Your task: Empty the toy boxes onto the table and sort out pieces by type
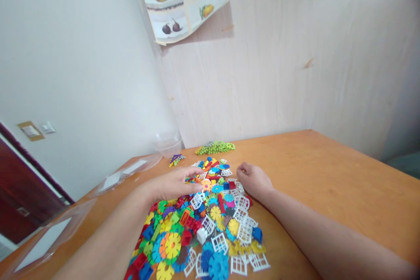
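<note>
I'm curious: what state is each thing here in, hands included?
Mixed plastic pieces: loose, spread in a pile
Left hand: over the pile, fingers and thumb apart
Right hand: beside the pile, fingers curled; anything inside is hidden
Mostly green pieces: heaped together
Clear tub: standing upright
Fruit poster: hanging, lower edge bowed
Dark red door: shut or ajar, cannot tell

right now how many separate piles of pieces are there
3: the big mixed pile by the left hand, the mostly green pile near the wall, and the small purple-and-green pile by the clear tub. The left arm could hide more.
</note>
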### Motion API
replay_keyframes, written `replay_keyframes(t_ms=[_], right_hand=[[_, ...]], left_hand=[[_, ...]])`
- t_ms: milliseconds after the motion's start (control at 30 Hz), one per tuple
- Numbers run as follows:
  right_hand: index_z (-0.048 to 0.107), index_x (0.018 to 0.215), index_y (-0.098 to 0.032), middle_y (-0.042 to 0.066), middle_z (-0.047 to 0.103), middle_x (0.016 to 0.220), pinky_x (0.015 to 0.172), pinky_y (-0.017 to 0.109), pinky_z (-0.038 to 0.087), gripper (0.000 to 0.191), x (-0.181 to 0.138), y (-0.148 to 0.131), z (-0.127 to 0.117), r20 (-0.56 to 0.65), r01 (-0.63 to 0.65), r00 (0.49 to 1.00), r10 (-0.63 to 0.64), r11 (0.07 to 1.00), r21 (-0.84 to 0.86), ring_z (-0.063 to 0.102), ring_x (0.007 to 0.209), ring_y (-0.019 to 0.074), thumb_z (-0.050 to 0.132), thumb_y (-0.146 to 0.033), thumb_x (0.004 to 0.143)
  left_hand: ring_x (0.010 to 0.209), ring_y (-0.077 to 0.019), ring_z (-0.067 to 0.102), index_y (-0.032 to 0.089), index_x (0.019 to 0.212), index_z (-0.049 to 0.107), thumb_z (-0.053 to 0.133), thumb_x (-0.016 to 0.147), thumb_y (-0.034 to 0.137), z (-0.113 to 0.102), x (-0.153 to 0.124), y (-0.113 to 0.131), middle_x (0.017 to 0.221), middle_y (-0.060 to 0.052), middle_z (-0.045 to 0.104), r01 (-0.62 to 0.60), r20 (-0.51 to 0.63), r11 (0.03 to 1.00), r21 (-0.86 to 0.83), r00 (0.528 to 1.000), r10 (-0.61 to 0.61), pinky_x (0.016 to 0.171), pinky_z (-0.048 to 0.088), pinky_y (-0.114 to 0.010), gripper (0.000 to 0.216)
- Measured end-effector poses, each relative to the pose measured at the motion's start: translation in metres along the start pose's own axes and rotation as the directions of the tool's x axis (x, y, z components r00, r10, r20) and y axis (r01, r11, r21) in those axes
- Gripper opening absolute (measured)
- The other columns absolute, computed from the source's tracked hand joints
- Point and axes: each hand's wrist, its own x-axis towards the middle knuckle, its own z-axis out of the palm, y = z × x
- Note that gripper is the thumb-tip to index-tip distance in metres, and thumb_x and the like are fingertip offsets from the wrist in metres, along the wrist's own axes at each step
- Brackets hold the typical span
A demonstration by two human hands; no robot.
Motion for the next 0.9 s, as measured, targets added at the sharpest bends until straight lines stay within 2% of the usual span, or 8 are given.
replay_keyframes(t_ms=[100,167,233,333,433,600,767,900], right_hand=[[0.068,0.088,-0.024,0.006,0.073,0.088,0.061,0.026,0.032,0.027,0.001,-0.001,0.0,0.004,0.002,1.0,-0.002,1.0,-0.013,0.063,0.084,0.0193,0.043,-0.034,0.09],[0.068,0.089,-0.024,0.006,0.073,0.089,0.061,0.026,0.032,0.027,0.001,-0.001,-0.001,0.008,-0.005,1.0,0.005,1.0,-0.023,0.063,0.084,0.0198,0.043,-0.035,0.089],[0.068,0.09,-0.024,0.006,0.073,0.09,0.06,0.026,0.032,0.027,0.001,-0.002,-0.001,0.009,-0.012,1.0,0.013,1.0,-0.028,0.063,0.084,0.02,0.043,-0.035,0.089],[0.068,0.09,-0.024,0.006,0.073,0.09,0.06,0.025,0.032,0.026,0.0,-0.002,-0.002,0.011,-0.017,1.0,0.018,0.999,-0.032,0.063,0.085,0.0198,0.044,-0.034,0.088],[0.068,0.089,-0.024,0.005,0.073,0.09,0.059,0.025,0.031,0.026,-0.001,-0.002,-0.002,0.013,-0.012,1.0,0.013,0.999,-0.031,0.063,0.084,0.0196,0.044,-0.034,0.088],[0.067,0.085,-0.024,0.005,0.073,0.086,0.059,0.026,0.031,0.026,0.002,0.0,0.0,0.019,-0.007,1.0,0.008,1.0,-0.025,0.063,0.081,0.0187,0.043,-0.034,0.089],[0.067,0.084,-0.024,0.005,0.072,0.085,0.06,0.026,0.031,0.025,0.003,0.001,0.001,0.016,0.009,1.0,-0.009,1.0,-0.012,0.062,0.081,0.0187,0.044,-0.034,0.088],[0.066,0.083,-0.025,0.004,0.072,0.084,0.06,0.025,0.032,0.025,0.003,0.003,0.002,0.011,0.016,1.0,-0.016,1.0,-0.014,0.063,0.081,0.019,0.044,-0.034,0.088]], left_hand=[[0.131,-0.0299,0.05,0.032,0.139,0.052,0.072,0.071,0.059,0.002,-0.015,0.0,0.146,-0.005,0.051,-0.026,0.033,0.989,0.143,0.999,0.022,0.103,0.046,-0.036,0.076],[0.137,-0.0328,0.043,0.029,0.143,0.047,0.076,0.064,0.062,0.005,-0.02,0.0,0.15,-0.008,0.046,-0.03,0.069,0.972,0.232,0.998,0.015,0.109,0.04,-0.04,0.091],[0.14,-0.0328,0.037,0.027,0.145,0.044,0.077,0.062,0.062,0.007,-0.022,0.001,0.152,-0.009,0.042,-0.017,0.105,0.96,0.279,0.994,-0.013,0.113,0.034,-0.041,0.096],[0.137,-0.0294,0.041,0.027,0.142,0.048,0.074,0.069,0.055,0.01,-0.018,0.0,0.151,-0.007,0.045,0.009,0.107,0.967,0.256,0.994,-0.038,0.113,0.033,-0.039,0.082],[0.125,-0.0267,0.053,0.026,0.13,0.059,0.07,0.075,0.046,0.012,-0.01,-0.006,0.138,-0.005,0.058,0.023,0.028,0.982,0.19,0.999,-0.029,0.106,0.039,-0.036,0.06],[0.091,-0.0223,0.064,0.02,0.104,0.07,0.063,0.078,0.043,0.013,0.004,-0.017,0.1,-0.003,0.072,0.056,-0.067,0.998,0.033,0.996,-0.053,0.079,0.048,-0.029,0.036],[0.077,-0.018,0.059,0.016,0.09,0.068,0.056,0.084,0.049,0.015,0.012,-0.022,0.085,-0.002,0.069,0.017,-0.131,0.992,-0.124,0.991,-0.033,0.068,0.044,-0.025,0.036],[0.081,-0.0195,0.06,0.016,0.092,0.07,0.054,0.086,0.054,0.016,0.011,-0.02,0.087,-0.003,0.07,0.034,-0.186,0.979,-0.203,0.98,-0.073,0.074,0.046,-0.028,0.042]])
